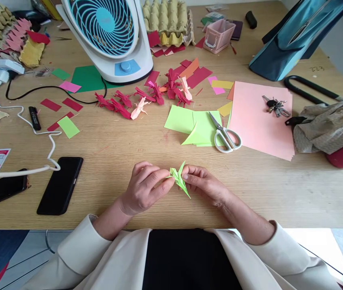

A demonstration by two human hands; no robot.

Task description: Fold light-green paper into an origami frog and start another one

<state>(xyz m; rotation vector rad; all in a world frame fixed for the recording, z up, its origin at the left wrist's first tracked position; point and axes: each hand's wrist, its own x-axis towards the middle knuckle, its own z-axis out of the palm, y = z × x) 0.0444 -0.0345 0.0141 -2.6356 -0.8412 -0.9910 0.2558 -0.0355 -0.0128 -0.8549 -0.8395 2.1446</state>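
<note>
A small light green folded paper figure (179,179) with pointed tips is held between my two hands, near the front edge of the table. My left hand (147,186) pinches its left side between thumb and fingers. From the right, my right hand (204,183) grips it with thumb and curled fingers. One point sticks up and another points down to the right. Beyond the hands, light green sheets (183,119) lie with white-handled scissors (226,139) on top. Several dark red and pale pink folded figures (139,108) sit further back.
A white and blue fan (125,67) stands at the back. Pink sheets (258,121) bear keys (277,106) at the right, beside a grey cloth (331,125). A black phone (60,185) and a white cable (50,153) lie at the left. A blue bag (280,52) stands back right.
</note>
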